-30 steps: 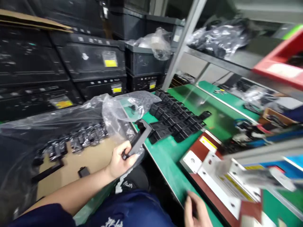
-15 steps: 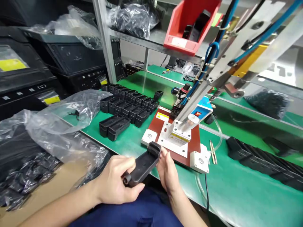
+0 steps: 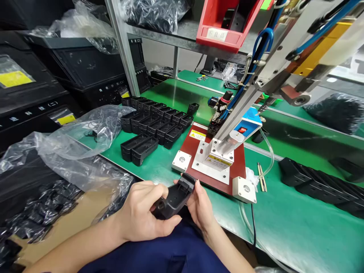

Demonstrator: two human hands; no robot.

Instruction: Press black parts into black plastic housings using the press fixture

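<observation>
A black plastic housing [image 3: 175, 197] is held over the near edge of the green table, tilted, its hollow side facing up. My left hand [image 3: 146, 212] wraps round its lower left end, thumb along the near side. At the upper right end, my right hand [image 3: 200, 204] grips it with the thumb near the rim; its other fingers are partly hidden behind the part. Just beyond stands a press [image 3: 220, 153] on a red-brown base plate [image 3: 186, 146], with a white button box [image 3: 181, 160] at the left and another [image 3: 244, 189] at the right.
Rows of black housings [image 3: 153, 125] stand at the left of the green table [image 3: 284, 227]. More dark parts [image 3: 318, 184] lie at the right. Clear plastic bags [image 3: 82, 151] hang over the left edge. A red bin [image 3: 217, 36] sits above; tubes cross the table's front.
The housing has been turned so more of its hollow inside shows. My right thumb has come onto its upper end. The view has shifted slightly.
</observation>
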